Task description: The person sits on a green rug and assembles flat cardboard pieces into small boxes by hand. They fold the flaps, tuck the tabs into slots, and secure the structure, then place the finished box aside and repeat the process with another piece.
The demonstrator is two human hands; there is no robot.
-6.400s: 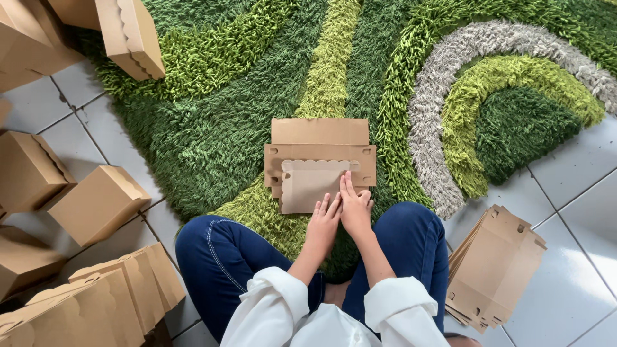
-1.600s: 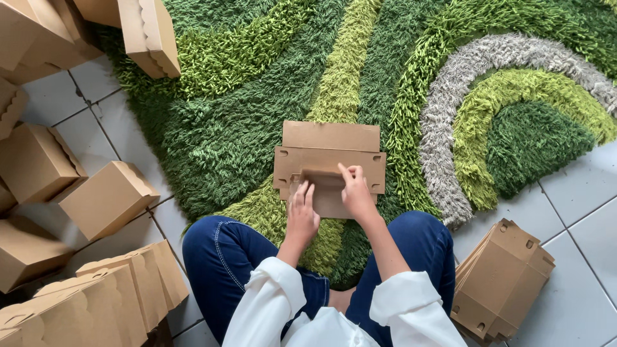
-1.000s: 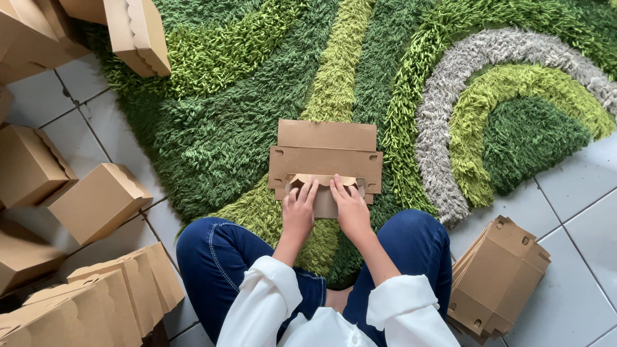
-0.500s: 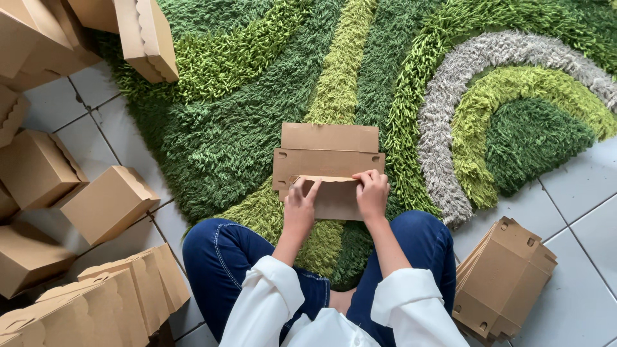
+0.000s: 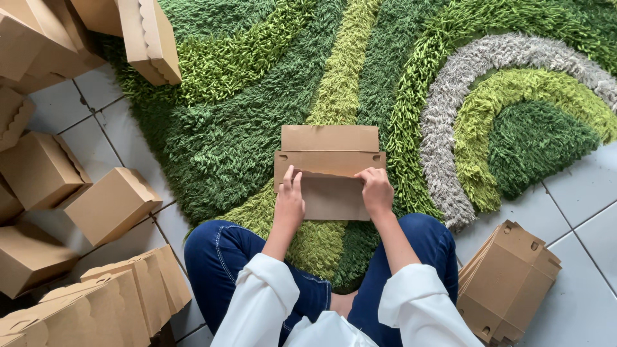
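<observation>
Bright, even daylight; soft faint shadows; sharp focus throughout; no glare; slight wide-angle stretch at edges.

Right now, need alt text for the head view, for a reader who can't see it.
A seated person's left hand and right hand press on a flat brown cardboard box blank lying on a shaggy green rug. Folded brown cardboard boxes sit left; a stack of flat blanks lies right.

Single head view, looking steeply down, close over lap and green rug [image 5: 244,128].
</observation>
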